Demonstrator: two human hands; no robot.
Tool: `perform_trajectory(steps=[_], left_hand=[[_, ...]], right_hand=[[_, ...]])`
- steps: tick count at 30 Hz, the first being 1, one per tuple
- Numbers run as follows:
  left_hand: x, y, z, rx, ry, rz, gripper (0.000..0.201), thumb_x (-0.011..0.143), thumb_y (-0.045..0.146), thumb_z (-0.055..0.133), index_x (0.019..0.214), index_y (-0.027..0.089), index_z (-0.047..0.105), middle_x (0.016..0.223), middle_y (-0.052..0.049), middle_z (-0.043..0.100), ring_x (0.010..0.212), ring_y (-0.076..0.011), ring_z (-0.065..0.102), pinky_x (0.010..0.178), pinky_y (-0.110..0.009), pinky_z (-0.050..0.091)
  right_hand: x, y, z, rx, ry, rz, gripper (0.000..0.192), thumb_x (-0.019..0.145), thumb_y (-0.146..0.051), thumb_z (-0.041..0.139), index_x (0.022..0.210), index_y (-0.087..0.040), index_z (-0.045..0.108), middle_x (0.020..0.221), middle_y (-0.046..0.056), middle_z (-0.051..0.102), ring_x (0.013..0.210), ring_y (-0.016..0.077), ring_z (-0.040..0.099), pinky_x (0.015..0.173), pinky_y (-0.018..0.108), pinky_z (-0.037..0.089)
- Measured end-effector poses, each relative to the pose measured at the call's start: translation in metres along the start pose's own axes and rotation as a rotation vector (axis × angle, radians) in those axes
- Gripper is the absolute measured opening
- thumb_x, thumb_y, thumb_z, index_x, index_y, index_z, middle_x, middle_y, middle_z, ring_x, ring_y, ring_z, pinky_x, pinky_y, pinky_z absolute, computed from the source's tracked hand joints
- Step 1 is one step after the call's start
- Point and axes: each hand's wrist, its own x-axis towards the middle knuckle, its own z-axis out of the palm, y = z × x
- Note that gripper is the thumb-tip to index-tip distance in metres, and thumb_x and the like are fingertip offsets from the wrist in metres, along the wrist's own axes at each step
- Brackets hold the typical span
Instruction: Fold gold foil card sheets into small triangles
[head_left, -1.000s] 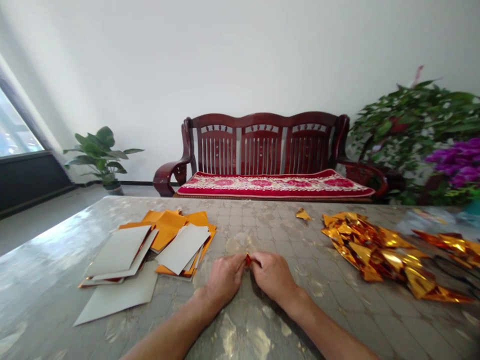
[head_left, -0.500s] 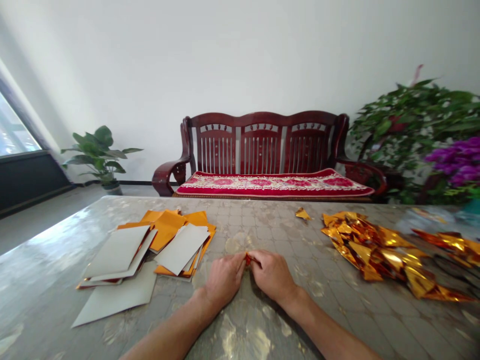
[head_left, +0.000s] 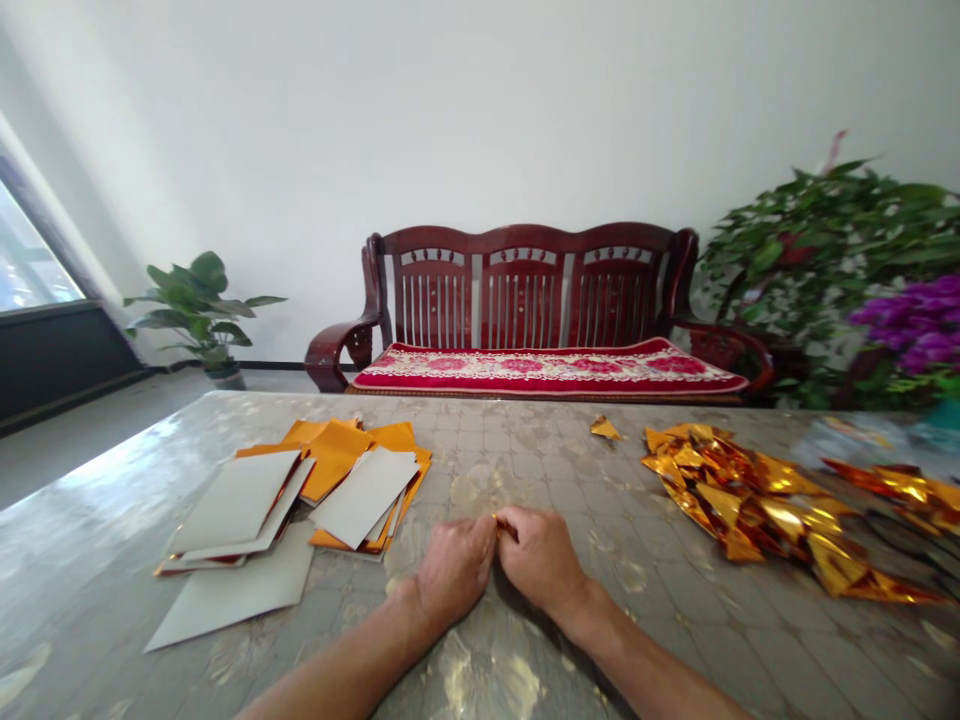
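A grey, marbled desk [head_left: 525, 640] is filling the lower half of the frame, with a dark red wooden bench [head_left: 525, 300] carrying a red patterned cushion [head_left: 547, 368] sitting beyond it at centre against a white wall. A large leafy plant with purple flowers [head_left: 847, 260] is standing at the right edge, and a smaller potted plant [head_left: 202, 310] is standing on the floor at the left. On the right side of the desk a heap of folded gold foil pieces [head_left: 750, 505] is lying spread out, well apart from the hands, with a single small folded piece [head_left: 606, 429] lying just to its upper left. On the left side of the desk a loose stack of foil sheets [head_left: 300, 500] is lying fanned out, some showing their orange-gold faces and others their grey backs. At the lower centre both forearms are reaching in from the bottom edge and resting on the desk. The left hand [head_left: 452, 568] and the right hand [head_left: 541, 558] are lying knuckle to knuckle, touching, with fingers curled down. Between their fingertips they are pinching a tiny piece of gold foil [head_left: 496, 519], of which only a sliver is showing at the top of the gap where the two thumbs are meeting; each grip is narrow and closed on that foil, just above the desk surface.
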Motion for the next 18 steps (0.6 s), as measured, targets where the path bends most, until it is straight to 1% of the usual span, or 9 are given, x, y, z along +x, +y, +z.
perform_trajectory(steps=[2,3,5,7,9,11,13,15,18], left_hand=[[0.0,-0.003,-0.002,-0.004,0.0,-0.002,0.024,0.098,0.022,0.037,0.091,0.02,0.06,0.083,-0.005,0.071,0.077,-0.0164,0.066,0.067,-0.023,0.042],[0.0,-0.005,-0.004,-0.009,0.007,-0.014,0.025,0.098,0.024,0.037,0.09,0.021,0.061,0.083,-0.005,0.071,0.077,-0.0163,0.066,0.067,-0.023,0.042],[0.002,-0.01,-0.008,-0.032,0.039,-0.056,0.027,0.098,0.028,0.039,0.089,0.022,0.063,0.084,-0.004,0.071,0.079,-0.0162,0.066,0.069,-0.023,0.041],[0.005,-0.016,-0.011,-0.075,0.083,-0.1,0.028,0.099,0.031,0.041,0.089,0.023,0.066,0.086,-0.003,0.071,0.082,-0.0163,0.065,0.07,-0.023,0.04],[0.007,-0.022,-0.012,-0.13,0.114,-0.137,0.027,0.098,0.032,0.044,0.088,0.023,0.068,0.088,-0.003,0.071,0.085,-0.0162,0.064,0.072,-0.022,0.04],[0.01,-0.026,-0.011,-0.184,0.126,-0.17,0.025,0.096,0.03,0.047,0.087,0.022,0.069,0.089,-0.002,0.07,0.085,-0.0157,0.063,0.073,-0.022,0.039],[0.012,-0.03,-0.01,-0.227,0.118,-0.193,0.025,0.095,0.027,0.049,0.082,0.021,0.07,0.085,-0.002,0.068,0.083,-0.0152,0.061,0.072,-0.023,0.039],[0.014,-0.033,-0.01,-0.254,0.099,-0.202,0.025,0.093,0.024,0.05,0.077,0.02,0.069,0.081,-0.001,0.066,0.08,-0.0148,0.06,0.071,-0.023,0.038],[0.014,-0.033,-0.01,-0.275,0.087,-0.197,0.025,0.092,0.024,0.051,0.074,0.019,0.068,0.078,-0.001,0.065,0.078,-0.0145,0.059,0.069,-0.023,0.036]], right_hand=[[0.0,0.001,0.0,0.027,-0.015,-0.004,0.026,0.081,-0.012,0.049,0.074,-0.022,0.072,0.074,0.003,0.075,0.07,0.0161,0.069,0.061,0.023,0.039],[0.0,0.003,0.0,0.045,-0.018,-0.017,0.027,0.082,-0.012,0.049,0.078,-0.023,0.073,0.078,0.003,0.076,0.073,0.0161,0.069,0.063,0.023,0.04],[0.002,0.006,-0.002,0.074,-0.011,-0.062,0.03,0.085,-0.013,0.048,0.095,-0.024,0.074,0.091,0.002,0.077,0.082,0.0162,0.07,0.069,0.022,0.043],[0.004,0.011,-0.004,0.065,0.003,-0.097,0.038,0.086,-0.014,0.05,0.119,-0.025,0.066,0.102,0.003,0.076,0.087,0.0168,0.07,0.074,0.024,0.045],[0.007,0.017,-0.006,0.013,0.004,-0.127,0.047,0.087,-0.015,0.052,0.133,-0.023,0.056,0.101,0.004,0.076,0.085,0.0181,0.07,0.074,0.026,0.046],[0.01,0.025,-0.008,-0.04,-0.004,-0.198,0.045,0.088,-0.015,0.053,0.132,-0.023,0.054,0.094,0.003,0.075,0.084,0.0194,0.069,0.076,0.028,0.045],[0.012,0.032,-0.009,-0.067,0.003,-0.303,0.04,0.088,-0.014,0.053,0.127,-0.023,0.057,0.1,0.004,0.074,0.09,0.0204,0.067,0.081,0.03,0.044],[0.014,0.037,-0.011,-0.088,0.006,-0.39,0.038,0.089,-0.012,0.054,0.125,-0.023,0.057,0.106,0.005,0.072,0.096,0.0212,0.065,0.085,0.032,0.042],[0.014,0.039,-0.016,-0.134,0.0,-0.438,0.04,0.089,-0.013,0.056,0.127,-0.024,0.056,0.106,0.005,0.071,0.096,0.0221,0.062,0.085,0.035,0.041]])
